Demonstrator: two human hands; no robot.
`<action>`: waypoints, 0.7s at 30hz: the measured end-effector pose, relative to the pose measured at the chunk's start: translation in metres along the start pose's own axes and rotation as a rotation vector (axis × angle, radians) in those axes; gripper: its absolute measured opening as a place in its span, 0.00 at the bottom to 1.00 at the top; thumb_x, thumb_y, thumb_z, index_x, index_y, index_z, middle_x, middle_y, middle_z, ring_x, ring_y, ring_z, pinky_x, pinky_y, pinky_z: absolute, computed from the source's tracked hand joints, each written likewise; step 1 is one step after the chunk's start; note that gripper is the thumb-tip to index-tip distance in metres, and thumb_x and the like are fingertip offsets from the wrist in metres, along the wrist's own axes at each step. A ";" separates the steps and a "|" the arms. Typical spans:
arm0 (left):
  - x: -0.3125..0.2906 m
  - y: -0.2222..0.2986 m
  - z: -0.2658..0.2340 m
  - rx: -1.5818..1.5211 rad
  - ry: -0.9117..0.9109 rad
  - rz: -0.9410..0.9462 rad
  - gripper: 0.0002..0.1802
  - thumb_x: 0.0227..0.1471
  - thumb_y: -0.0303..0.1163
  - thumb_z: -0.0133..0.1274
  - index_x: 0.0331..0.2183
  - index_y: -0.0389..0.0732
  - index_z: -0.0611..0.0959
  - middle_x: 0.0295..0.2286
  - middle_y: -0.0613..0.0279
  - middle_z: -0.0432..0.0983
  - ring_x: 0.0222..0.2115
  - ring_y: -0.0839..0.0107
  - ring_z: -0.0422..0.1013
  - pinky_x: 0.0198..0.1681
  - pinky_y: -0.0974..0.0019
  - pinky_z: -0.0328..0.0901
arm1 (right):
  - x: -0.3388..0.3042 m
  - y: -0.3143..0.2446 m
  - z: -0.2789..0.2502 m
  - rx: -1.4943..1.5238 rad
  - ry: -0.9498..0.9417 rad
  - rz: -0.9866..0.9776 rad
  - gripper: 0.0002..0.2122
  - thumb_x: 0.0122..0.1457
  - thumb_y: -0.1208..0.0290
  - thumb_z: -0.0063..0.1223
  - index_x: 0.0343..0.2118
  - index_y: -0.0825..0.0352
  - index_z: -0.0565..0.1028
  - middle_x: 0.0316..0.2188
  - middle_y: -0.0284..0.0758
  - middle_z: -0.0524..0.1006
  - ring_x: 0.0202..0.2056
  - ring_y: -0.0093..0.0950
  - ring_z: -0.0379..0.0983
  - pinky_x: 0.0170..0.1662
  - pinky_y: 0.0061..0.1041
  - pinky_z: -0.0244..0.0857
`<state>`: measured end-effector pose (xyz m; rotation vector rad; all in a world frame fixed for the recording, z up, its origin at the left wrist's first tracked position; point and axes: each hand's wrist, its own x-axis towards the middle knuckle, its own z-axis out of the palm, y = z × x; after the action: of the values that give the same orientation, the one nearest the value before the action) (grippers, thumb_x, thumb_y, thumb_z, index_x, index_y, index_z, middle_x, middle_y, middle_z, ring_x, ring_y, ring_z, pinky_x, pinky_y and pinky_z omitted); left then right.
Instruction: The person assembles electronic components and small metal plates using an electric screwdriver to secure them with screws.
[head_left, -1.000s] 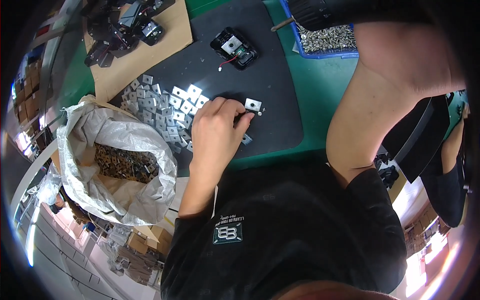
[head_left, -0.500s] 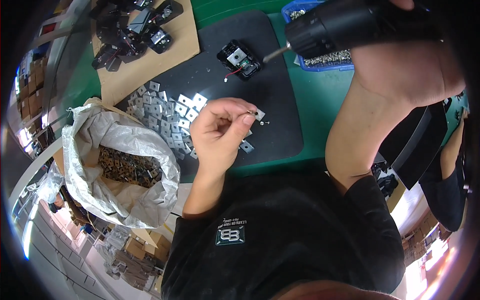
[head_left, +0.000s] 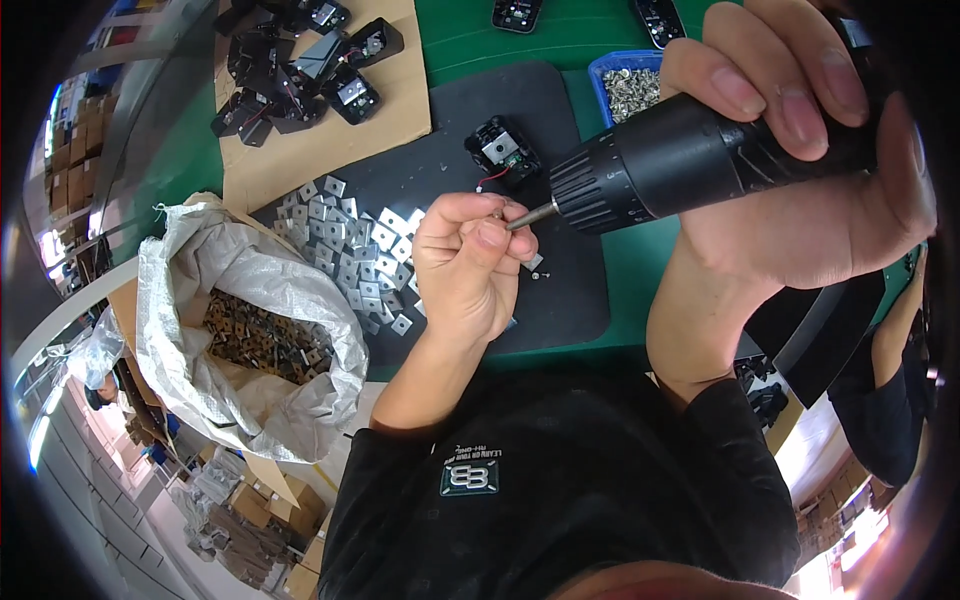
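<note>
My left hand point(head_left: 462, 265) is closed in a pinch above the black mat point(head_left: 565, 310), with a small screw point(head_left: 497, 213) between thumb and forefinger. My right hand point(head_left: 790, 200) is wrapped round a black power screwdriver point(head_left: 665, 165). Its metal bit point(head_left: 532, 216) points left, and the tip reaches the pinching fingertips; whether it touches the screw I cannot tell. Just beyond my left hand lies an open black housing point(head_left: 500, 150) with a metal plate, a small green circuit board and a red wire. A few loose screws point(head_left: 541, 275) lie right of my left hand.
Many square metal plates point(head_left: 350, 250) are spread left of my hand. A white woven sack point(head_left: 180, 320) of small metal parts stands at the left. Black assemblies point(head_left: 290, 85) lie on cardboard point(head_left: 370, 130); a blue bin point(head_left: 603, 90) holds screws. Another person's arm point(head_left: 895, 320) shows far right.
My right hand has swung the power screwdriver down, bringing its bit from beside the black housing to my left fingertips. The whole view has shifted a little, showing more of the far table.
</note>
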<state>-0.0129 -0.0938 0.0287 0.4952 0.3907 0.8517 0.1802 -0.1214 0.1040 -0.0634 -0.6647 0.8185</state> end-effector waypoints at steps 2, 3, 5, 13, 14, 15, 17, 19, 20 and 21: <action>0.001 -0.002 -0.002 -0.038 -0.061 0.010 0.09 0.58 0.23 0.57 0.42 0.34 0.79 0.37 0.47 0.80 0.31 0.66 0.78 0.37 0.64 0.75 | 0.003 0.004 0.002 -0.005 -0.003 0.000 0.23 0.53 0.69 0.55 0.53 0.68 0.67 0.32 0.30 0.72 0.33 0.22 0.70 0.45 0.28 0.62; 0.001 -0.002 -0.002 -0.040 -0.062 0.011 0.09 0.58 0.23 0.57 0.42 0.34 0.79 0.37 0.47 0.80 0.31 0.66 0.78 0.37 0.64 0.75 | 0.003 0.005 0.003 -0.005 -0.004 0.000 0.23 0.53 0.69 0.55 0.53 0.67 0.67 0.32 0.30 0.72 0.33 0.22 0.70 0.45 0.28 0.62; 0.001 -0.003 0.000 0.002 -0.049 0.017 0.08 0.58 0.22 0.56 0.41 0.34 0.79 0.38 0.45 0.80 0.31 0.66 0.78 0.37 0.65 0.75 | 0.004 0.003 0.002 -0.004 -0.002 -0.002 0.23 0.53 0.69 0.55 0.53 0.67 0.67 0.32 0.29 0.73 0.33 0.22 0.70 0.45 0.28 0.63; 0.005 -0.007 0.005 0.012 -0.034 0.035 0.08 0.58 0.20 0.55 0.41 0.34 0.78 0.40 0.44 0.80 0.34 0.66 0.79 0.41 0.66 0.75 | 0.004 0.005 0.001 0.012 -0.005 -0.005 0.23 0.53 0.70 0.56 0.53 0.67 0.67 0.32 0.29 0.73 0.33 0.22 0.70 0.45 0.28 0.63; 0.005 -0.007 0.005 0.004 -0.034 0.046 0.08 0.58 0.20 0.55 0.41 0.34 0.78 0.40 0.44 0.80 0.34 0.66 0.79 0.41 0.66 0.75 | 0.003 0.005 0.001 0.013 -0.005 -0.004 0.23 0.53 0.70 0.56 0.53 0.67 0.67 0.32 0.29 0.73 0.33 0.22 0.70 0.45 0.28 0.63; 0.005 -0.007 0.005 0.003 -0.034 0.047 0.08 0.58 0.20 0.55 0.41 0.34 0.78 0.40 0.44 0.80 0.34 0.66 0.79 0.41 0.66 0.75 | 0.003 0.004 0.000 0.015 -0.005 -0.004 0.23 0.53 0.70 0.56 0.53 0.67 0.67 0.32 0.29 0.73 0.33 0.22 0.70 0.45 0.28 0.63; 0.006 -0.007 0.006 0.039 -0.035 0.091 0.08 0.57 0.19 0.56 0.40 0.34 0.77 0.40 0.43 0.80 0.34 0.66 0.79 0.41 0.66 0.75 | 0.004 0.005 0.000 0.017 -0.004 -0.004 0.23 0.52 0.70 0.56 0.52 0.67 0.67 0.32 0.29 0.73 0.33 0.22 0.70 0.45 0.28 0.63; 0.006 -0.006 0.006 0.076 -0.035 0.100 0.09 0.57 0.19 0.57 0.40 0.34 0.77 0.39 0.43 0.80 0.34 0.66 0.79 0.41 0.66 0.75 | 0.003 0.004 -0.002 0.020 -0.002 -0.004 0.23 0.52 0.70 0.57 0.52 0.67 0.67 0.32 0.29 0.73 0.33 0.22 0.70 0.44 0.28 0.63; 0.006 -0.006 0.007 0.113 -0.035 0.110 0.09 0.56 0.18 0.57 0.40 0.33 0.77 0.39 0.42 0.80 0.34 0.66 0.79 0.41 0.67 0.75 | 0.004 0.006 -0.002 0.023 -0.001 -0.003 0.23 0.52 0.70 0.57 0.52 0.67 0.67 0.31 0.29 0.73 0.33 0.22 0.70 0.44 0.28 0.63; 0.006 -0.005 0.007 0.113 -0.034 0.111 0.09 0.56 0.18 0.57 0.40 0.33 0.77 0.39 0.42 0.80 0.34 0.66 0.79 0.41 0.67 0.75 | 0.003 0.005 -0.001 0.025 0.000 -0.003 0.23 0.52 0.70 0.57 0.52 0.67 0.67 0.31 0.29 0.73 0.33 0.22 0.71 0.44 0.28 0.63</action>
<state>-0.0024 -0.0934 0.0304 0.6397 0.3846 0.9302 0.1790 -0.1155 0.1032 -0.0399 -0.6539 0.8242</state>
